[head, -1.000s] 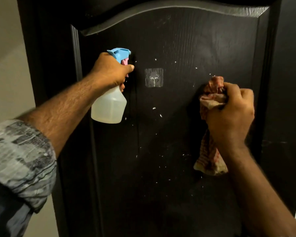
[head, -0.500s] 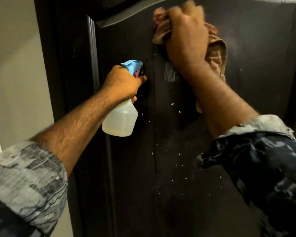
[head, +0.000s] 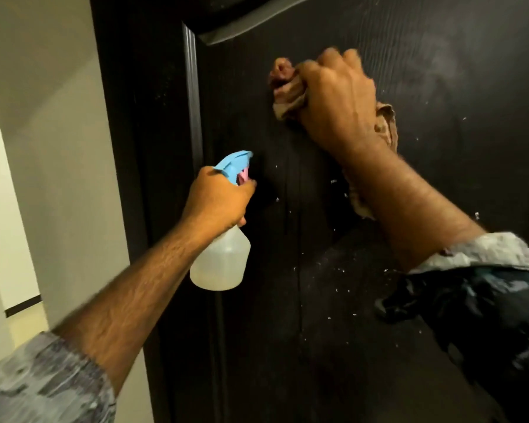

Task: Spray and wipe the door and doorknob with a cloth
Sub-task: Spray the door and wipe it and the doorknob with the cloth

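A dark wooden door (head: 333,331) fills the view, dotted with white droplets and a hazy wet patch at the upper right. My right hand (head: 338,102) grips a bunched reddish-brown cloth (head: 283,87) and presses it against the upper door panel; a tail of the cloth hangs down behind my forearm. My left hand (head: 217,198) holds a clear spray bottle (head: 222,261) with a blue nozzle and pink trigger, pointed at the door just left of the panel's middle. No doorknob is in view.
The door's raised moulding (head: 193,96) runs vertically at the left, with the dark frame beside it. A pale wall (head: 52,148) stands to the left, with a dark skirting strip low down.
My right hand swept the cloth from the right side of the panel up and across to the upper middle, covering the small adhesive hook. My left hand kept the bottle in place.
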Demonstrator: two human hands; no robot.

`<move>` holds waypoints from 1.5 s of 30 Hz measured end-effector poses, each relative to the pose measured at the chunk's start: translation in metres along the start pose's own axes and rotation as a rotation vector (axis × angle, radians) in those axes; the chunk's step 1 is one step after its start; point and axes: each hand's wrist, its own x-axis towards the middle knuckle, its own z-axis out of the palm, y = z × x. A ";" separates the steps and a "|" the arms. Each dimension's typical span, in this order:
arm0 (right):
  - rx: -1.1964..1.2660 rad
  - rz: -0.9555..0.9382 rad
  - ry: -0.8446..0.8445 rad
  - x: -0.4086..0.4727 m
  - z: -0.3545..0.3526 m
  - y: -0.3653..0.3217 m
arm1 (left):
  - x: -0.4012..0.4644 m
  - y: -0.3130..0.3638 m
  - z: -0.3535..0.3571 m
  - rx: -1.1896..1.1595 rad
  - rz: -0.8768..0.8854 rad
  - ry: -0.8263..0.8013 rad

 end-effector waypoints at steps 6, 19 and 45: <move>-0.038 -0.088 -0.055 -0.034 0.016 -0.048 | -0.005 -0.018 -0.011 -0.049 -0.013 0.069; -0.052 0.077 0.018 0.009 -0.020 0.005 | -0.020 -0.022 0.007 -0.139 -0.061 0.027; 0.086 0.130 0.026 -0.165 0.056 -0.024 | -0.024 -0.009 0.032 -0.190 -0.068 -0.034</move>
